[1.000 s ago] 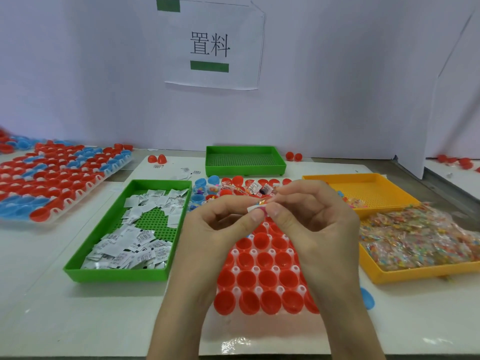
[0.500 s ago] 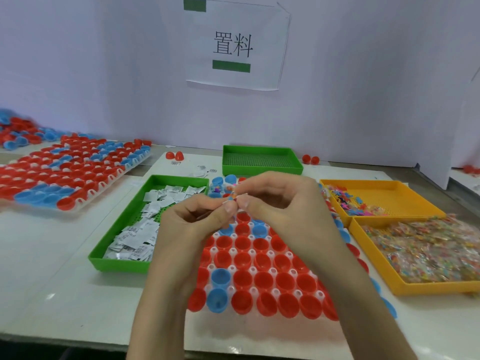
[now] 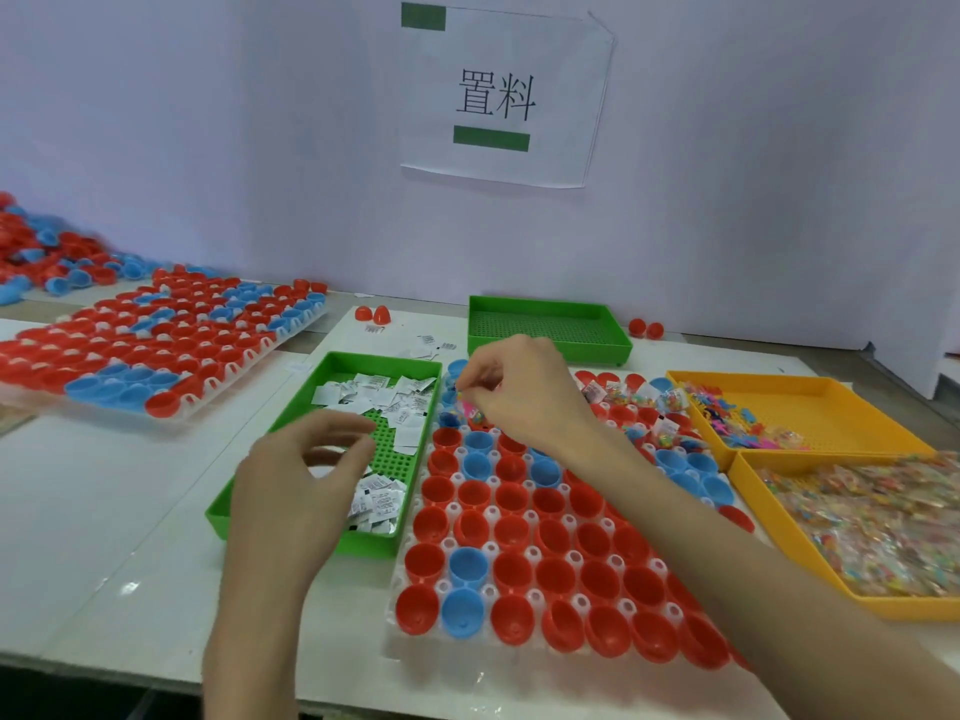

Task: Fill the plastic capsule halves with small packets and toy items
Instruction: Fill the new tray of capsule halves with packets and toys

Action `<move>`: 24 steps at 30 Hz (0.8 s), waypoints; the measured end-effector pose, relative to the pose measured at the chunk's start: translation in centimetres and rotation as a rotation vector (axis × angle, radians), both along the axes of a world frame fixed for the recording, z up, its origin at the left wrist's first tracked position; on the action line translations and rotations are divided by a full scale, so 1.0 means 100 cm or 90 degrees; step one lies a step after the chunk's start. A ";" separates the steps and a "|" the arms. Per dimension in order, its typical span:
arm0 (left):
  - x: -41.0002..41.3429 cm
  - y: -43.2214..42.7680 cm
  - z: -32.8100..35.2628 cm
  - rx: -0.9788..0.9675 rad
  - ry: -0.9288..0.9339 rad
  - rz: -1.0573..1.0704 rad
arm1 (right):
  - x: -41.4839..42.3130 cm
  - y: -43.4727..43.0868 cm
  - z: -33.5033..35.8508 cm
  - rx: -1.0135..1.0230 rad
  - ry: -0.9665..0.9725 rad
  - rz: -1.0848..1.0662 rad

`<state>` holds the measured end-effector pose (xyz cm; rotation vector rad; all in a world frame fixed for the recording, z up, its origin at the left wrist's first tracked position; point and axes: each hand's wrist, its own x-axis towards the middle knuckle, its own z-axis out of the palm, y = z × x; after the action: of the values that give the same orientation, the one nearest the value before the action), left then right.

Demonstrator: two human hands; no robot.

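Note:
A clear rack (image 3: 457,517) in front of me holds rows of red and blue capsule halves (image 3: 511,496); those at its far end contain packets and toys. My right hand (image 3: 519,394) reaches over the rack's far left corner and pinches a small colourful item at its fingertips above a capsule half there. My left hand (image 3: 306,475) hovers over the green tray (image 3: 311,407) of white paper packets (image 3: 384,394), fingers loosely curled and holding nothing.
Two yellow trays on the right hold small toys (image 3: 737,418) and clear candy-like packets (image 3: 878,517). A green tray (image 3: 550,324) without contents stands at the back. Another rack of capsule halves (image 3: 156,340) lies at left, with loose halves piled behind it. A paper sign (image 3: 498,96) hangs on the wall.
My hands have parted. The right hand carried the small item forward and down to the rack's far left corner; the left hand let go and dropped over the packet tray.

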<state>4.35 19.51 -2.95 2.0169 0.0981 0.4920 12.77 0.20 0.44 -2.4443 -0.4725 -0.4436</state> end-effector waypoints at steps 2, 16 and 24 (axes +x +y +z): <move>-0.001 0.005 -0.004 0.073 0.089 -0.065 | 0.000 -0.001 -0.002 -0.006 -0.009 -0.007; 0.004 -0.014 -0.009 0.197 0.221 0.072 | -0.008 0.008 -0.007 -0.027 0.028 0.061; 0.008 -0.015 -0.011 0.076 0.167 0.126 | -0.010 0.011 -0.023 -0.073 0.039 0.096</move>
<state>5.19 18.00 -4.03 2.1931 0.4417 0.3608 11.77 1.33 -1.89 -2.5020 -0.6663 -0.2845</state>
